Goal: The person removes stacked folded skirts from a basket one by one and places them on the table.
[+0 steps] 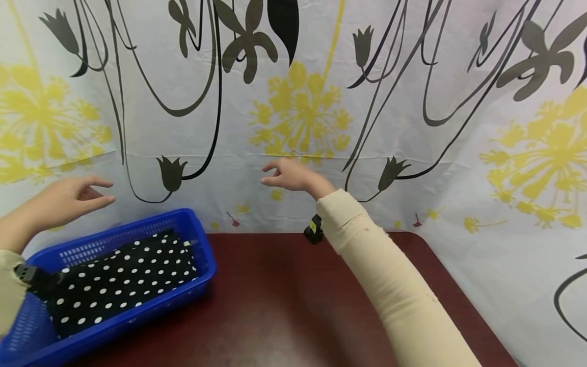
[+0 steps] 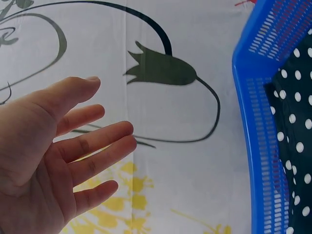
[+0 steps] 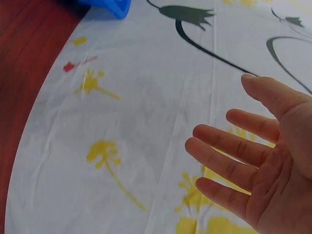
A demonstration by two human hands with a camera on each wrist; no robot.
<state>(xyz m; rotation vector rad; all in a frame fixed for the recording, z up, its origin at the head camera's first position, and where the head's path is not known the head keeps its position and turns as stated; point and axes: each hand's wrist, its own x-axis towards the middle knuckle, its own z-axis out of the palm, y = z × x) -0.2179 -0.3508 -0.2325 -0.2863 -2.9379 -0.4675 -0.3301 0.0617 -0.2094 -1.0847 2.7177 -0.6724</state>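
My left hand [image 1: 69, 199] hovers above the far left end of a blue plastic basket [image 1: 202, 244], fingers straight and relaxed, holding nothing. The left wrist view shows the same open palm [image 2: 63, 161] beside the basket's rim [image 2: 253, 146]. A folded black cloth with white polka dots [image 1: 124, 280] lies inside the basket. My right hand [image 1: 286, 176] is raised in front of the printed curtain, past the table's far edge, fingers spread and empty; the right wrist view shows its open palm [image 3: 258, 161] close to the fabric.
A white curtain with black tulip and yellow flower prints [image 1: 302, 112] hangs behind and to the right of the dark red table [image 1: 284, 306]. The basket fills the table's left side.
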